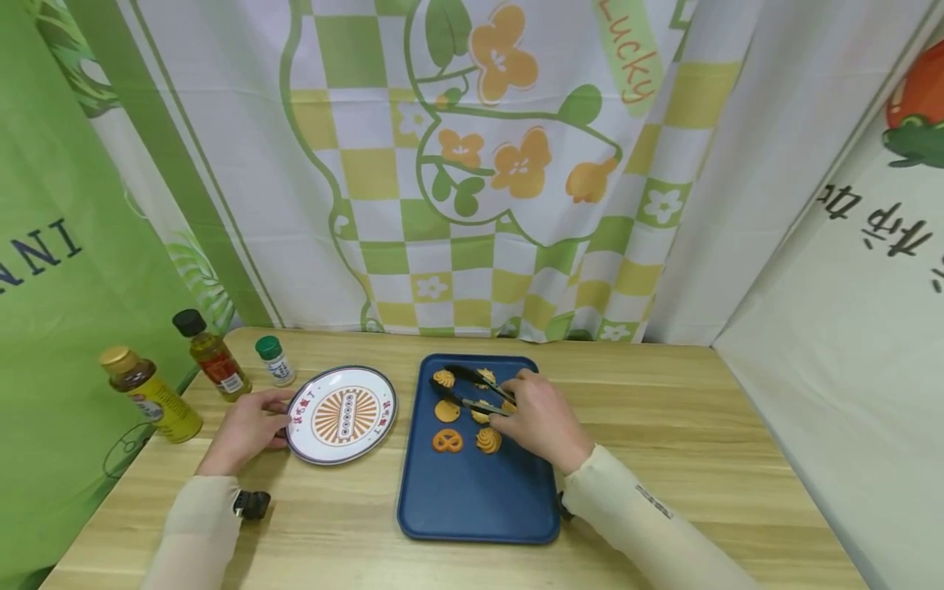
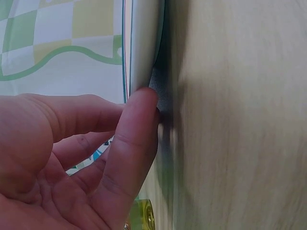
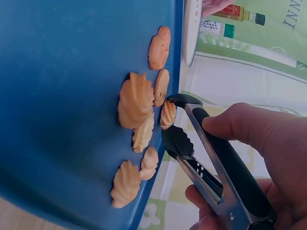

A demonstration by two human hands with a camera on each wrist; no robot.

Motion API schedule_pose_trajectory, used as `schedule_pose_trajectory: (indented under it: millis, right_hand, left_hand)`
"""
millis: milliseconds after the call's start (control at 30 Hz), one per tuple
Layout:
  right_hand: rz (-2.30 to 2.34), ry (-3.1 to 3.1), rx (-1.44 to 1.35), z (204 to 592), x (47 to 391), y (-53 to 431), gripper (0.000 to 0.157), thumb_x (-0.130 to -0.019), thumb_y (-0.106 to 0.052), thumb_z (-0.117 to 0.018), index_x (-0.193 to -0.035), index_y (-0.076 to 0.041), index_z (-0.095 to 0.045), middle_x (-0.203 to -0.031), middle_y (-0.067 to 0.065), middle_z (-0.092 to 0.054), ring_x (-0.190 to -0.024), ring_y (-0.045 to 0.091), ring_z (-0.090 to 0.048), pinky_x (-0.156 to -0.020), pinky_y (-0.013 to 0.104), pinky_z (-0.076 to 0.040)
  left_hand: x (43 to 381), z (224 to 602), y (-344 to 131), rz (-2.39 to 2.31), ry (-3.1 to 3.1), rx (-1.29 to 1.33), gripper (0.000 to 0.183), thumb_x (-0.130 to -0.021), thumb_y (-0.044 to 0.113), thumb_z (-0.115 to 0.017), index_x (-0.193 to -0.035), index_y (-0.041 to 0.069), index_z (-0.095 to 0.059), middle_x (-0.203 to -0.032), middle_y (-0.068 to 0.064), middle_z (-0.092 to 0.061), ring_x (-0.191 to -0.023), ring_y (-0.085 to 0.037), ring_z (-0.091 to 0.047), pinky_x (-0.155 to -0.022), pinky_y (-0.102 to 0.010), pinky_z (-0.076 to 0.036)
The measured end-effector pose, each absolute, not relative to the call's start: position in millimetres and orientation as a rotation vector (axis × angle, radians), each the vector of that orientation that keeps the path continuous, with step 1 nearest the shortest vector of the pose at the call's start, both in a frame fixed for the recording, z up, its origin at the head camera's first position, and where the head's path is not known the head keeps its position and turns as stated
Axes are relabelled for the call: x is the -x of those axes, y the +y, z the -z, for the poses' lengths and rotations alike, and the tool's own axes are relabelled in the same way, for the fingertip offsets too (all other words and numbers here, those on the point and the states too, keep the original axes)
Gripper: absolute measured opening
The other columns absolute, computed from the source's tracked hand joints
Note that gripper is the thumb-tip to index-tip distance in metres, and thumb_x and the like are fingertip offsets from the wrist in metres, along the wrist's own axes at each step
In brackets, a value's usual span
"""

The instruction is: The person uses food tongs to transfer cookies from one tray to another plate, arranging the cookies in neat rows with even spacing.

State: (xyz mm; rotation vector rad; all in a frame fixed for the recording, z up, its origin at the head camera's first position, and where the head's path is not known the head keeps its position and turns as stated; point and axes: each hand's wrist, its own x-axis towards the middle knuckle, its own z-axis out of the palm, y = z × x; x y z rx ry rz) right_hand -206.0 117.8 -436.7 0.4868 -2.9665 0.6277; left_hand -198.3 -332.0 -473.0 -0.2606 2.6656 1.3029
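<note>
My left hand point(image 1: 247, 426) pinches the left rim of a round white plate point(image 1: 302, 418) with an orange sunburst print. The left wrist view shows the thumb point(image 2: 136, 129) at the plate's edge, close over the table. In my right hand point(image 1: 546, 418) is a pair of black and metal tongs point(image 3: 235, 172), jaws apart over a blue tray point(image 1: 479, 508). The black tips lie on either side of a swirl cookie point(image 3: 168, 115) at the tray's far left. Nearby on the tray are a round cookie point(image 1: 447, 411), a pretzel-shaped cookie point(image 1: 447, 441) and another swirl cookie point(image 1: 488, 440).
Left of the plate stand a yellow-labelled bottle point(image 1: 165, 406), a black-capped oil bottle point(image 1: 220, 365) and a green-capped shaker point(image 1: 276, 365). A patterned curtain point(image 1: 472, 246) hangs behind the wooden table point(image 1: 664, 410).
</note>
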Motion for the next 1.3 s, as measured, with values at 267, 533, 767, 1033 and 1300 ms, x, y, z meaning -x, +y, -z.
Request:
schedule_pose_trajectory:
  millis: [267,533,767,1033,1300]
  right_hand:
    - [-0.691,-2.970,-0.464,431,207,104,0.054,-0.091,-0.031,-0.090,-0.133,0.000,-0.079,-0.120,0.015,-0.075,-0.090,0.024,-0.066,-0.075,0.042,-0.062]
    - [-0.789,-3.000,-0.491,425,209,80,0.054,-0.093,-0.033,-0.088,-0.137,-0.004,-0.077,-0.129,0.014,-0.075,-0.101,0.027,-0.069,-0.083,0.047,-0.064]
    - [-0.855,-2.983,-0.610,427,211,49,0.054,-0.093,-0.033,-0.088,-0.136,-0.003,-0.077,-0.127,0.014,-0.074,-0.102,0.028,-0.069,-0.089,0.050,-0.065]
    - [-0.770,-2.963,-0.727,433,212,8,0.054,-0.093,-0.036,-0.090,-0.135,-0.004,-0.079,-0.120,0.011,-0.074,-0.102,0.026,-0.069,-0.082,0.040,-0.064]
    - [-0.721,-2.961,-0.748,434,218,-18,0.054,-0.093,-0.039,-0.089,-0.135,-0.005,-0.079,-0.124,0.009,-0.076,-0.111,0.025,-0.072,-0.093,0.040,-0.066]
  left_hand:
    - [199,476,-332,-1.335,2.671,0.255,0.054,-0.107,-0.002,-0.060,-0.158,-0.014,-0.050,-0.132,-0.036,-0.059,-0.093,-0.022,-0.071,-0.073,-0.032,-0.071]
    - [199,473,-331,-1.318,2.680,0.269,0.054,-0.108,-0.002,-0.059,-0.159,-0.013,-0.049,-0.134,-0.036,-0.058,-0.095,-0.024,-0.071,-0.074,-0.032,-0.071]
    - [198,474,-331,-1.326,2.676,0.268,0.053,-0.107,-0.002,-0.059,-0.159,-0.013,-0.050,-0.134,-0.036,-0.058,-0.094,-0.024,-0.071,-0.074,-0.032,-0.071]
    - [198,475,-330,-1.320,2.668,0.279,0.053,-0.108,-0.002,-0.058,-0.159,-0.013,-0.050,-0.135,-0.036,-0.058,-0.097,-0.026,-0.071,-0.074,-0.032,-0.071]
    - [200,474,-331,-1.316,2.670,0.273,0.054,-0.108,-0.001,-0.058,-0.160,-0.012,-0.049,-0.135,-0.035,-0.058,-0.096,-0.026,-0.071,-0.074,-0.032,-0.071]
